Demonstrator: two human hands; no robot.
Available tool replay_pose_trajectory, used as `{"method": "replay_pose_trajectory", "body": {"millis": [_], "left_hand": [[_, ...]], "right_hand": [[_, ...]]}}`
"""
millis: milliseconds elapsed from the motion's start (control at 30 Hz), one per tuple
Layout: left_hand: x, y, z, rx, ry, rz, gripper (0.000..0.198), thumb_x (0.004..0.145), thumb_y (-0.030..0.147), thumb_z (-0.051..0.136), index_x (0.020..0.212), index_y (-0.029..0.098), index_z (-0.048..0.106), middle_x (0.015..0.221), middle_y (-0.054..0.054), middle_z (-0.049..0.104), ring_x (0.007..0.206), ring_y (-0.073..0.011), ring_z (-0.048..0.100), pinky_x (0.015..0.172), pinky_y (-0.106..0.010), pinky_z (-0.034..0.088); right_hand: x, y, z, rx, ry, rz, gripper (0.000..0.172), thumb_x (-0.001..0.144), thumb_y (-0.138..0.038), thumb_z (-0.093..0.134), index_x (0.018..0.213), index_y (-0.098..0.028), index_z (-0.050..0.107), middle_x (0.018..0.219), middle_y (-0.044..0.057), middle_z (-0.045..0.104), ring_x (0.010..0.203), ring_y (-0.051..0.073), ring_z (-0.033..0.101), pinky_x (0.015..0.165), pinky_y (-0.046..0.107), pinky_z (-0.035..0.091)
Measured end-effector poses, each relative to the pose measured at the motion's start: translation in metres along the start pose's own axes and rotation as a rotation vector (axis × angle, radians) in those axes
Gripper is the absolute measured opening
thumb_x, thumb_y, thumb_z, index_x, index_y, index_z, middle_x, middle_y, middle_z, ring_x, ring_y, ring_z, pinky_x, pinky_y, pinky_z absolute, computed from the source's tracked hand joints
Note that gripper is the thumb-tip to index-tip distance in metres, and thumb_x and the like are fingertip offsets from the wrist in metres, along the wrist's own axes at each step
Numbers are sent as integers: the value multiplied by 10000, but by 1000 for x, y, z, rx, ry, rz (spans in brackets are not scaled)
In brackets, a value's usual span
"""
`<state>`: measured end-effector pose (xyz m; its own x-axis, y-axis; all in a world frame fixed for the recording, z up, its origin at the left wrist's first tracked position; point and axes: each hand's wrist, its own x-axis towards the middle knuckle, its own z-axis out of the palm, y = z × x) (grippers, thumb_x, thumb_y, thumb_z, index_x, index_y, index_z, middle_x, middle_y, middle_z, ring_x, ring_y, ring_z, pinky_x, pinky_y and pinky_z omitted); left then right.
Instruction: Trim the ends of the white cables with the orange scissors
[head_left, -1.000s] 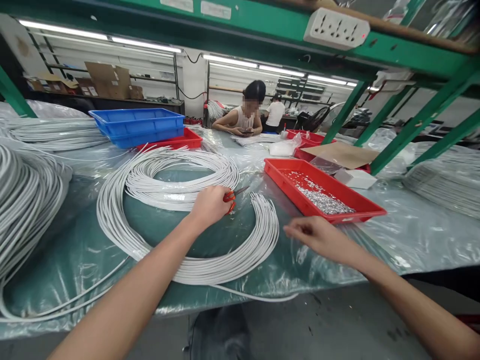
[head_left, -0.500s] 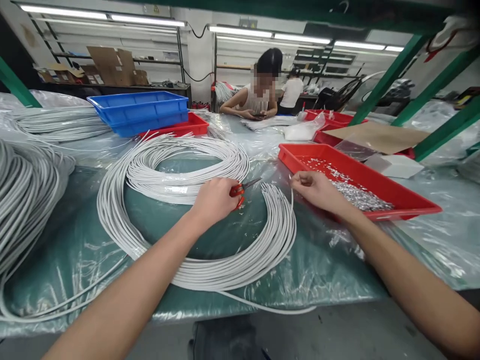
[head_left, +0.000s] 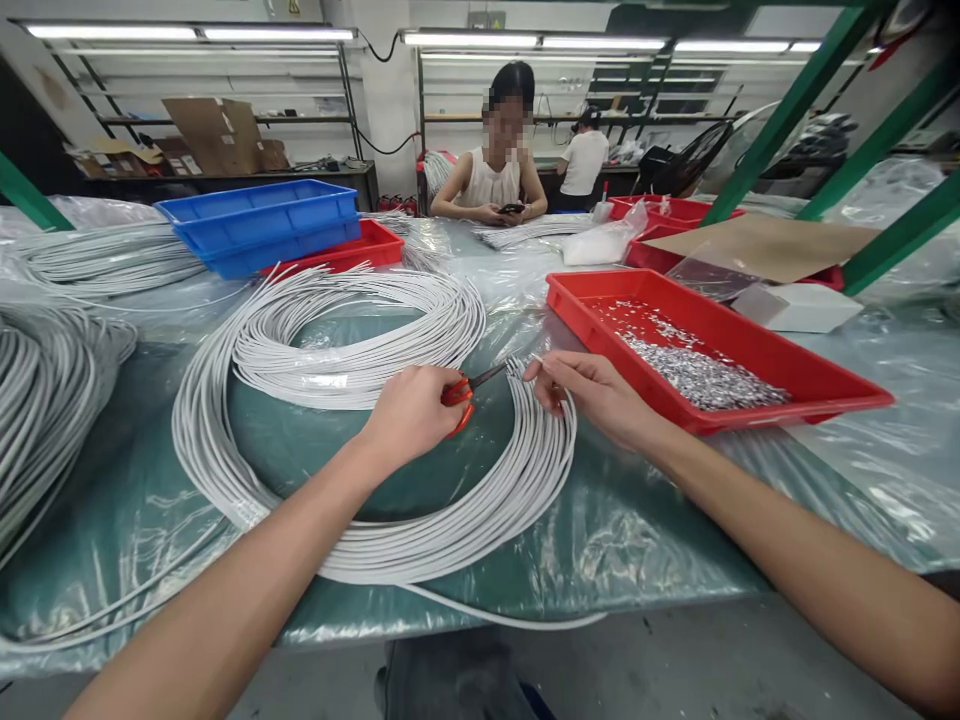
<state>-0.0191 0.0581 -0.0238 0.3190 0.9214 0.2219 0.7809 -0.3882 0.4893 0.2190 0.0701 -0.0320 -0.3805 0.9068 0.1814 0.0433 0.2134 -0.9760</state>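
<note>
Red-handled metal scissors [head_left: 466,390] at centre over pale grey coiled cable [head_left: 360,350]; red plastic tray [head_left: 787,375] at 3 o'clock, blue plastic trays [head_left: 262,220] at 10 o'clock.

I found open table inside the cable coil [head_left: 360,540], while the red tray [head_left: 750,345] blocked the right and stacked blue bins [head_left: 259,220] closed the far left.

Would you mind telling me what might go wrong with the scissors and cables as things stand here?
1. The scissors in the left hand point their blades at the right hand, whose fingertips sit very close; a nick seems possible.
2. The blades lie over the white cable coil, so neighbouring strands might get cut.
3. One loose strand hangs over the table edge and could snag.
</note>
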Motion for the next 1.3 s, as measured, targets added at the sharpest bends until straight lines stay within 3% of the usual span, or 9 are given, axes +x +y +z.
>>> {"method": "replay_pose_trajectory", "body": {"millis": [67, 167, 267, 367, 500, 733, 1000, 1300], "left_hand": [[-1, 0, 1, -87, 0, -25, 242, 772, 299, 550, 584, 192, 440, 533, 27, 410, 529, -109, 307, 526, -266, 202], [-2, 3, 1, -282, -20, -50, 302, 805, 386, 549, 600, 182, 460, 561, 29, 395, 544, -101, 327, 520, -254, 223], [-5, 10, 0, -406, -37, -52, 321, 808, 402, 561, 606, 174, 457, 589, 33, 382, 562, -95, 312, 529, -246, 252], [-7, 17, -1, -379, -36, -18, 303, 813, 389, 569, 622, 170, 483, 604, 30, 415, 584, -99, 325, 553, -245, 277], [-10, 22, 0, -259, -36, 30, 302, 815, 394, 581, 629, 172, 496, 602, 31, 422, 600, -103, 332, 568, -246, 273], [-12, 21, 1, -192, -62, 6, 416, 844, 475, 559, 593, 178, 412, 573, 41, 337, 580, -97, 291, 533, -245, 229], [-14, 23, 3, -186, -144, 2, 432, 870, 513, 535, 618, 177, 435, 577, 45, 363, 581, -95, 296, 543, -240, 251], [-15, 27, 1, -179, -159, 9, 429, 853, 502, 561, 605, 180, 423, 570, 44, 356, 564, -97, 285, 534, -243, 247]], "right_hand": [[1, -6, 13, 8, -5, -12, 312, 903, -460, 586, 864, -158, 650, 570, -12, 537, 499, 114, 468, 483, 255, 365], [4, -13, 32, 21, -24, 2, 301, 913, -418, 577, 760, -163, 620, 498, -60, 385, 432, 80, 333, 422, 236, 264], [5, -11, 44, 10, 63, -83, 293, 936, -387, 556, 741, -173, 602, 520, -77, 280, 438, 69, 231, 414, 233, 178], [-1, -1, 45, -50, 175, -211, 241, 955, -386, 543, 850, -190, 635, 553, -65, 311, 471, 83, 265, 436, 243, 204], [-10, 7, 37, -86, 202, -252, 224, 958, -394, 546, 905, -203, 651, 562, -59, 331, 476, 95, 280, 453, 260, 229], [-12, 4, 37, -148, 156, -279, 238, 983, -341, 510, 869, -193, 659, 583, -48, 378, 498, 93, 316, 484, 267, 264], [-12, 1, 38, -189, 149, -336, 221, 981, -317, 510, 829, -186, 606, 615, -49, 413, 518, 89, 338, 528, 267, 299], [-15, -5, 39, -259, 142, -298, 311, 965, -433, 506, 790, -193, 596, 626, -27, 436, 560, 121, 397, 556, 276, 328]]}}
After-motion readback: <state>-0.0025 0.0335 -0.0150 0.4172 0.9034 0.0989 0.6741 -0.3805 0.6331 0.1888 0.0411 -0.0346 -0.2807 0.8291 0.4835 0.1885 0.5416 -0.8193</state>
